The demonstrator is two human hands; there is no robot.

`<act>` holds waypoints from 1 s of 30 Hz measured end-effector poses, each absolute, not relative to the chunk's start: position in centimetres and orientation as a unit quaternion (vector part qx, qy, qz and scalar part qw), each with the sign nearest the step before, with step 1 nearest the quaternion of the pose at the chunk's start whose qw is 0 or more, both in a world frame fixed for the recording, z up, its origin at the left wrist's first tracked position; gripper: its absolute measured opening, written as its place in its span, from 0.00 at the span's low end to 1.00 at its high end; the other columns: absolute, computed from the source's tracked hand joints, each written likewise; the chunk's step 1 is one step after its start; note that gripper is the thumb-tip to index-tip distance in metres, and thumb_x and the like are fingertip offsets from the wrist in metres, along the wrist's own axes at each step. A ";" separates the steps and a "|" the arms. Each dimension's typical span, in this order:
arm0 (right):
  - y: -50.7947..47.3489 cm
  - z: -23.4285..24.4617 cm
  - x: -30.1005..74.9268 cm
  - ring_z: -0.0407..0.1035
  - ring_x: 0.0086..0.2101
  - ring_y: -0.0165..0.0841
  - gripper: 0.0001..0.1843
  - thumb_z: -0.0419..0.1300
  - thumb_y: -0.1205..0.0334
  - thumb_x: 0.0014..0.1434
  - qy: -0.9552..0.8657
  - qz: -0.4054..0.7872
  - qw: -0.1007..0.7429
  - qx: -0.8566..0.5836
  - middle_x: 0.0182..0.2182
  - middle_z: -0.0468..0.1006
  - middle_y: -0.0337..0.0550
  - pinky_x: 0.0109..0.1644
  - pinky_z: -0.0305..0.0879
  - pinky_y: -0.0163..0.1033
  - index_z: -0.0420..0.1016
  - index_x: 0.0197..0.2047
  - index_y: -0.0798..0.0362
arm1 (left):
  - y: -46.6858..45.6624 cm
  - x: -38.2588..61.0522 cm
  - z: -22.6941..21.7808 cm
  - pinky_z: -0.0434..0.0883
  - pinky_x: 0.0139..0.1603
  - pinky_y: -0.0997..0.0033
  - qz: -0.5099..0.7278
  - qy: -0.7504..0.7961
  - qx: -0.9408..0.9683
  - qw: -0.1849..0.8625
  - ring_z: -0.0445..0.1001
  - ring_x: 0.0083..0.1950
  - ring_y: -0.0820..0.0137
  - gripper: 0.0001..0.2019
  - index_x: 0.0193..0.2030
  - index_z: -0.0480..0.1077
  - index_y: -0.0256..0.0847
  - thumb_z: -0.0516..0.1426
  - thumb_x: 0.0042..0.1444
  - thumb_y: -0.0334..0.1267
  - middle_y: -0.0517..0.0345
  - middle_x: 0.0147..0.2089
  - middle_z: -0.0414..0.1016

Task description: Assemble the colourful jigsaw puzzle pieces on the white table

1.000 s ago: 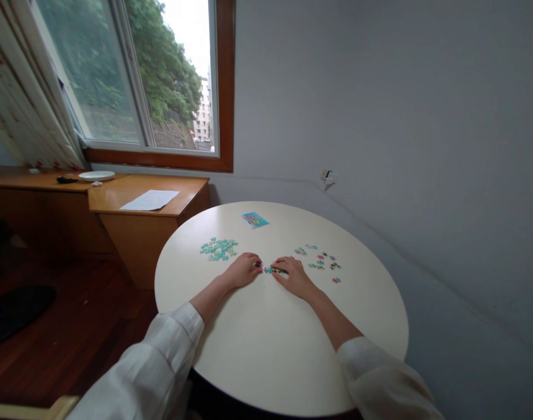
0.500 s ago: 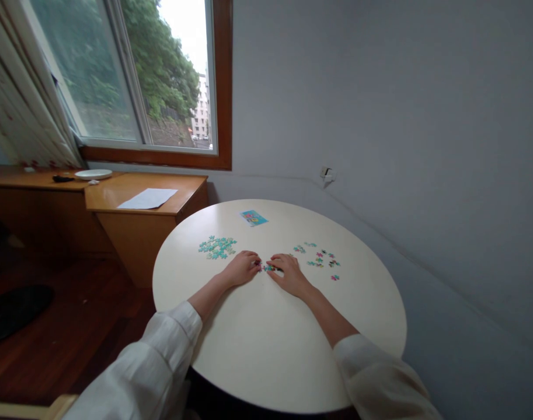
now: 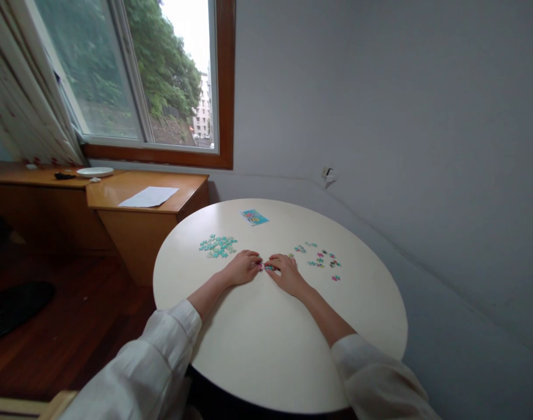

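Both my hands rest on a round cream table, fingertips almost meeting at its middle. My left hand is curled, fingers pinched on small jigsaw pieces that lie between the hands. My right hand lies over the same joined pieces, fingers bent down onto them. A heap of teal puzzle pieces sits just left of my left hand. Loose pink, teal and dark pieces are scattered to the right of my right hand.
A small blue picture card lies at the table's far side. A wooden desk with a sheet of paper and a white plate stands at the left under the window. Grey wall and bench run along the right.
My right hand has slid a little left toward my left hand, so less of the joined pieces shows between them. The left hand has barely moved.
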State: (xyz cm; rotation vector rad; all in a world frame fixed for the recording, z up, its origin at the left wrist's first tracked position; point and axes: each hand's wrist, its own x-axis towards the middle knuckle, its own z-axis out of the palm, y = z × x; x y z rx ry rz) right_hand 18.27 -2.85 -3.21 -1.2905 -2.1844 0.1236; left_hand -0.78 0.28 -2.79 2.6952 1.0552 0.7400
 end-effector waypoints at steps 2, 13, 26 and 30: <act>-2.8 -3.2 18.2 0.65 0.46 0.37 0.08 0.57 0.62 0.55 -0.819 0.051 0.299 -0.487 0.43 0.73 0.45 0.51 0.52 0.48 0.75 0.39 0.48 | 0.3 -0.8 -2.8 0.63 0.55 0.64 0.247 0.352 0.899 0.076 0.70 0.50 0.64 0.13 0.45 0.72 0.41 0.52 0.56 0.38 0.49 0.48 0.73; -2.7 -2.8 18.2 0.64 0.46 0.38 0.06 0.57 0.62 0.54 -0.807 0.082 0.292 -0.507 0.44 0.73 0.44 0.50 0.52 0.49 0.74 0.36 0.48 | 0.4 -0.6 -3.0 0.62 0.56 0.65 0.239 0.354 0.901 0.070 0.69 0.51 0.65 0.13 0.45 0.72 0.41 0.51 0.56 0.40 0.49 0.49 0.73; -2.2 -3.2 18.1 0.60 0.51 0.39 0.06 0.56 0.61 0.55 -0.800 0.104 0.270 -0.526 0.49 0.70 0.43 0.54 0.48 0.54 0.72 0.37 0.48 | 0.1 -0.5 -2.7 0.63 0.55 0.64 0.236 0.360 0.901 0.055 0.70 0.51 0.63 0.14 0.45 0.73 0.41 0.51 0.57 0.42 0.49 0.49 0.73; -2.4 -3.0 18.1 0.59 0.52 0.39 0.06 0.56 0.61 0.55 -0.802 0.109 0.271 -0.521 0.49 0.70 0.43 0.55 0.47 0.54 0.71 0.37 0.48 | 0.3 -0.5 -2.9 0.62 0.56 0.64 0.234 0.357 0.903 0.051 0.69 0.51 0.64 0.14 0.45 0.72 0.42 0.51 0.57 0.42 0.50 0.49 0.73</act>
